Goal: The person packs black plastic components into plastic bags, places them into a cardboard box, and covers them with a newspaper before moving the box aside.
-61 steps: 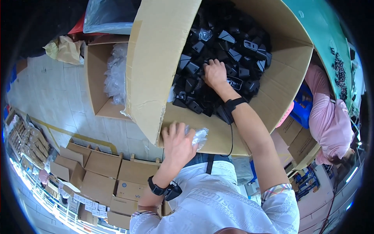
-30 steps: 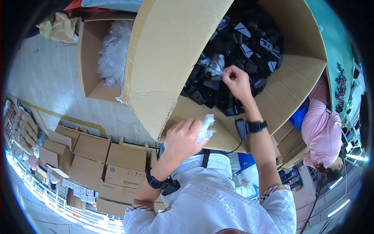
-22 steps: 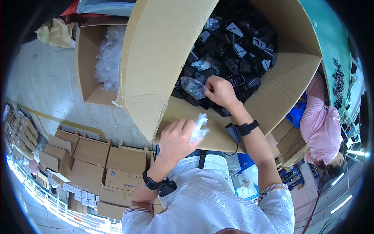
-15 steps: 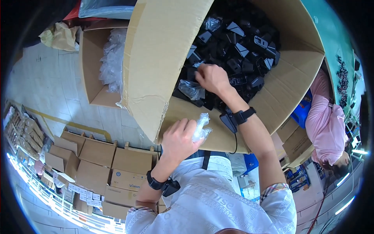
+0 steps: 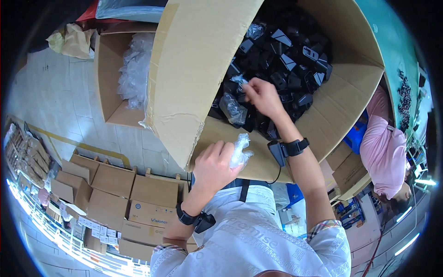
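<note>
A crumpled clear plastic bag [image 5: 240,151] sticks out of my left hand [image 5: 214,167], whose fingers are closed on it in front of the big box's near wall. Inside the large cardboard box [image 5: 355,87] lies a heap of black plastic parts [image 5: 281,60]. My right hand [image 5: 264,97] reaches over the heap with its fingers pinched together. A scrap of clear plastic [image 5: 239,80] lies right at those fingertips; whether they grip it I cannot make out. Just below them rests a black part in a clear bag [image 5: 233,110]. Another clear bag [image 5: 255,31] is farther back.
Left of the big box's flap [image 5: 189,69], a smaller carton [image 5: 107,78] holds clear plastic bags [image 5: 134,74]. Stacked cartons [image 5: 108,203] stand at the lower left. A person in pink [image 5: 385,138] is at the right, beside a green surface [image 5: 392,46].
My right hand has shifted right and slightly nearer over the heap. The bagged black part below it has turned. My left hand still holds the plastic bag, almost unmoved.
</note>
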A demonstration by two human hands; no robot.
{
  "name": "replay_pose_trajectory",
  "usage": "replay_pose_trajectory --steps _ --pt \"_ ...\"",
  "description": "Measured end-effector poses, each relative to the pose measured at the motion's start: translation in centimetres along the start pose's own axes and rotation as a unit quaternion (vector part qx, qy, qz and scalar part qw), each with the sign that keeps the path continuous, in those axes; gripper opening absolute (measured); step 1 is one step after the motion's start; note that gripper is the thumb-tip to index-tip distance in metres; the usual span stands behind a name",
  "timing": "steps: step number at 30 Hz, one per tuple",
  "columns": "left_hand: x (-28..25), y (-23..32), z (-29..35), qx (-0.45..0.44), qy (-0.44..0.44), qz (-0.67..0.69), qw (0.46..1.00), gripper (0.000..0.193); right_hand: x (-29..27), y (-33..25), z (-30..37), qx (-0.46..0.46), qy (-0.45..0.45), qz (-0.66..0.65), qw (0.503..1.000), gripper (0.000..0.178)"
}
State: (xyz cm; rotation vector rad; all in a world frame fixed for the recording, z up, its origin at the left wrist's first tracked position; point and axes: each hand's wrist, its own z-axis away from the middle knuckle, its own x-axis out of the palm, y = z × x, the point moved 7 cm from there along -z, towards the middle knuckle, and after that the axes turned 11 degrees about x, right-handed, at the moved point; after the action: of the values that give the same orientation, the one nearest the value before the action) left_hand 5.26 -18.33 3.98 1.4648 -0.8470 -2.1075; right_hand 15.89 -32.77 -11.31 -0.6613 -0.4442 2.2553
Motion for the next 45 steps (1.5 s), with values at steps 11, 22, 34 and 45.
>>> replay_pose_trajectory --steps 11,22,34,45 --pt "0.3 0.0 -0.1 -0.007 -0.002 0.015 1.000 0.032 2.6 3.9 -6.2 0.047 0.044 0.367 0.928 0.018" --pt "0.2 -0.2 0.0 -0.005 -0.007 0.028 1.000 0.033 -0.5 1.2 -0.2 -0.160 0.143 0.181 0.960 0.012" --pt "0.2 0.0 -0.3 -0.004 -0.018 0.033 0.999 0.033 3.2 -2.0 2.4 -0.145 0.060 0.276 0.948 0.025" --pt "0.7 -0.3 0.2 -0.010 -0.025 0.015 1.000 0.033 6.6 0.9 0.0 -0.041 0.130 0.329 0.935 0.030"
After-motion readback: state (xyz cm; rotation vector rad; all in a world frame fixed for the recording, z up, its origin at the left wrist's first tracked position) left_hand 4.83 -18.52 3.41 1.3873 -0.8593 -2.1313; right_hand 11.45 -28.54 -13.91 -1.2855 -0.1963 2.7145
